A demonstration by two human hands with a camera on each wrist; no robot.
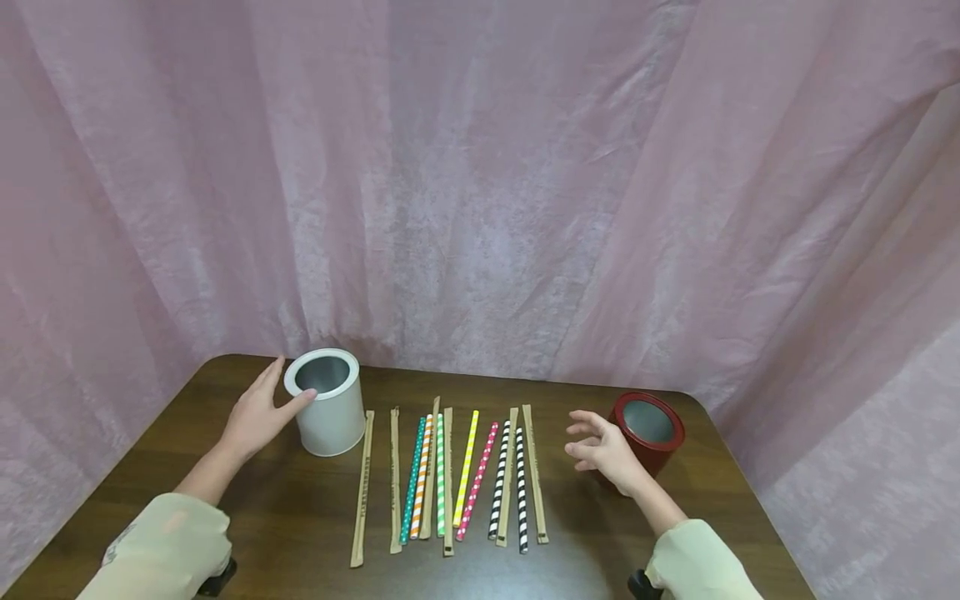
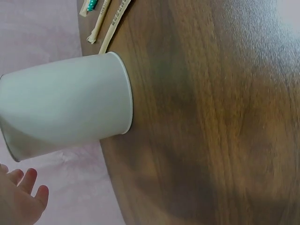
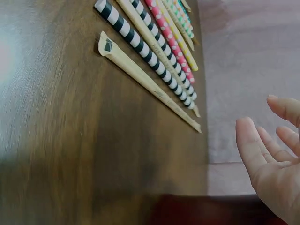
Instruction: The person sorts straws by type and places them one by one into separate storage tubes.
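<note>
At the back left stands a white metal can [image 1: 330, 427], its mouth facing up. My left hand [image 1: 255, 417] is beside it with spread fingers, the thumb overlapping the rim in the head view. The left wrist view shows those fingers [image 2: 29, 180] apart from the can's side, with nothing in them. On the right, a dark red can [image 1: 651, 454] is partly hidden behind my right hand [image 1: 611, 457]. That hand hovers with loosely bent fingers, holding nothing, between the red can and the nearest wrapped straw [image 1: 536, 475].
Several paper straws lie in a row mid-table: teal dotted [image 1: 412, 483], orange striped [image 1: 422, 479], green [image 1: 441, 475], yellow [image 1: 466, 471], pink dotted [image 1: 477, 479] and black-striped [image 1: 522, 492]. Brown wrapped straws [image 1: 362, 492] lie among them. A pink curtain [image 1: 480, 208] hangs behind the wooden table [image 1: 292, 533].
</note>
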